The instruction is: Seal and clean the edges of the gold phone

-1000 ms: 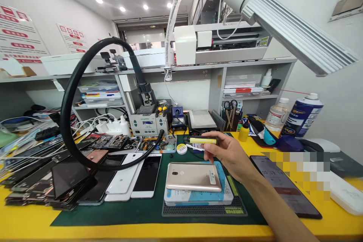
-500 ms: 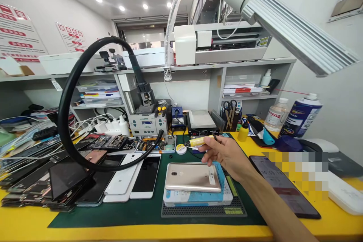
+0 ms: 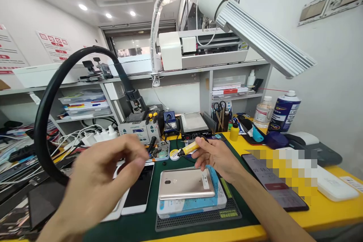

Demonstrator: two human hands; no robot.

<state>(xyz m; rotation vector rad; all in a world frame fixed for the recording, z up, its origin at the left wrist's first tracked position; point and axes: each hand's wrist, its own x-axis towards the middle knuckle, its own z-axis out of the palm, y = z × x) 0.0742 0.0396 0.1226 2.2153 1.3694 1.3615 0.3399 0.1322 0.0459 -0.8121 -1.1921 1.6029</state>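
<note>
Yellow-bodied tool (image 3: 190,148): gripped between thumb and fingers of the right hand (image 3: 211,153), aloft, dark tip angled down toward the left-hand side. Exact type of tool cannot be told. Left hand (image 3: 110,174): blurred, raised, fingers loosely curled, no object showing in its grasp; the nearest item beneath it is a white-framed phone (image 3: 138,191).

Below the right hand, a gold phone (image 3: 185,185) lies back up on a blue-and-white box (image 3: 193,206), itself on a dark perforated mat (image 3: 184,226). Beyond the tool tip, a small round container (image 3: 174,155). Counter (image 3: 326,211) shows to the right of the right forearm.

Step in hand, judged: readying the tool above the gold phone; no contact between them evident. Next move appears to call for a steady right-hand grip, the left hand staying free to support the tool or phone.
</note>
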